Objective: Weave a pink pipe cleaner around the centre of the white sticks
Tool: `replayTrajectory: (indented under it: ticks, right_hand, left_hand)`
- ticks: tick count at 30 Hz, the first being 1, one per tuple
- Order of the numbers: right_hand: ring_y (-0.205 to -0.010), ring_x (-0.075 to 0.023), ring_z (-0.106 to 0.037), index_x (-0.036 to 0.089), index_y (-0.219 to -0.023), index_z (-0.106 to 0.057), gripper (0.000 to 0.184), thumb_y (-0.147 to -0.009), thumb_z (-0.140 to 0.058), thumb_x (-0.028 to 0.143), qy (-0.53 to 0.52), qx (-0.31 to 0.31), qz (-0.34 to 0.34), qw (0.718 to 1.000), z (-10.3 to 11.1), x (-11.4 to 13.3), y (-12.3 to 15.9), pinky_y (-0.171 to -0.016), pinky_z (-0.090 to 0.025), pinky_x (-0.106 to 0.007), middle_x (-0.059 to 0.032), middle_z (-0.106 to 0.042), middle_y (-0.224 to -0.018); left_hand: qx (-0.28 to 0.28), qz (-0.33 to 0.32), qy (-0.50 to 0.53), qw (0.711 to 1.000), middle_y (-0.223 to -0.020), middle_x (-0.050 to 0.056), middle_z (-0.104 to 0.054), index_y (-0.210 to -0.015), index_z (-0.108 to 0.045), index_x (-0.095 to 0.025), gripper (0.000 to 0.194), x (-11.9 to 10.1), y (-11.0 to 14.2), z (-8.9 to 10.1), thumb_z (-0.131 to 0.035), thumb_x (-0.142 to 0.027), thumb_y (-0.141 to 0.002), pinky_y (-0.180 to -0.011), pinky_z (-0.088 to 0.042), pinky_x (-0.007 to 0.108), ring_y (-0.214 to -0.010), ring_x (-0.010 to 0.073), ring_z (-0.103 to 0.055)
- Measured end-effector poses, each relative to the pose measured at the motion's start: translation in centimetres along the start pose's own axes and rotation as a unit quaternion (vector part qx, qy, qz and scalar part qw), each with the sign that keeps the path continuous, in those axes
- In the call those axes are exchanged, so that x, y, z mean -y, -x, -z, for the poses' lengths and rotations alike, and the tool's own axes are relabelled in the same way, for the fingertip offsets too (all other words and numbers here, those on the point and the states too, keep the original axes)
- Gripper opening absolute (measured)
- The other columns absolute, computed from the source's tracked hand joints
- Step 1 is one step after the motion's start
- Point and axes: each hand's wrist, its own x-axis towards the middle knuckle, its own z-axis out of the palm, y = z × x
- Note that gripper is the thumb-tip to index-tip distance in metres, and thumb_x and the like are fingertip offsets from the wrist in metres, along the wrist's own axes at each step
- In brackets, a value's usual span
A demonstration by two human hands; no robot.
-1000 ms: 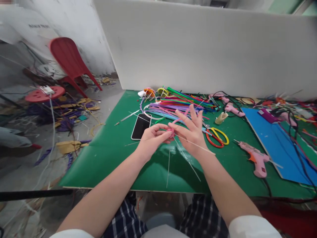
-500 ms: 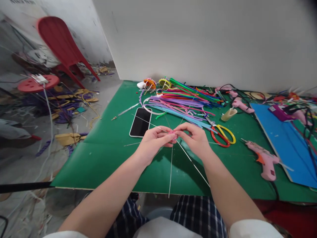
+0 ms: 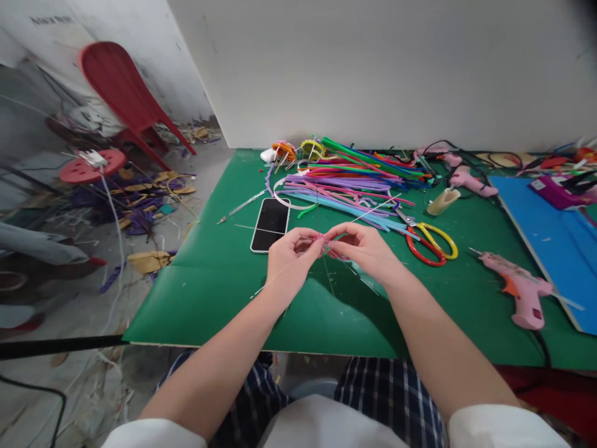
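Between my hands is a small pink piece with several thin, pale wires spreading out from it. My left hand pinches the piece from the left, thumb and fingers together. On the other side, my right hand has its thumb and fingertips closed at the same piece; the exact grip is partly hidden. One wire crosses over the phone, which lies face up just beyond my left hand. Scissors with red and yellow handles lie beyond my right hand.
Coloured pipe cleaners are heaped at the table's back. A pink glue gun lies at right, near a blue board. A white panel stands behind the green table. Left on the floor are a red chair and scraps.
The pink piece has been turned, so its wires point in different directions; the long ones toward me now look shorter. Both hands stay closed at it. The view has shifted slightly.
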Motion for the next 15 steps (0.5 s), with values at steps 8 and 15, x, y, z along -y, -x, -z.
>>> replayTrajectory:
  ticks: [8, 15]
  right_hand:
    - [-0.056, -0.0086, -0.051, 0.016, -0.087, -0.060, 0.025, -0.068, -0.064, 0.033, -0.039, 0.002, -0.028, 0.999, -0.1, -0.7, -0.3, -0.051, -0.036, -0.021, 0.0007, -0.059, -0.062]
    - [-0.053, -0.0071, -0.049, 0.016, -0.080, -0.062, 0.024, -0.064, -0.068, 0.032, -0.062, -0.058, -0.019, 0.996, -0.2, -1.3, -0.9, -0.047, -0.035, -0.020, 0.0017, -0.058, -0.062]
  left_hand:
    - [-0.026, -0.042, -0.054, 0.997, -0.071, 0.001, -0.066, -0.080, -0.062, -0.017, 0.015, 0.5, 0.2, -0.4, -0.062, -0.031, -0.072, -0.061, -0.051, 0.023, -0.064, 0.0118, -0.063]
    - [0.025, -0.009, -0.052, 0.998, -0.089, 0.005, -0.066, -0.091, -0.063, -0.017, 0.024, 0.2, -0.1, -0.3, -0.060, -0.033, -0.072, -0.064, -0.052, 0.027, -0.079, 0.0161, -0.062]
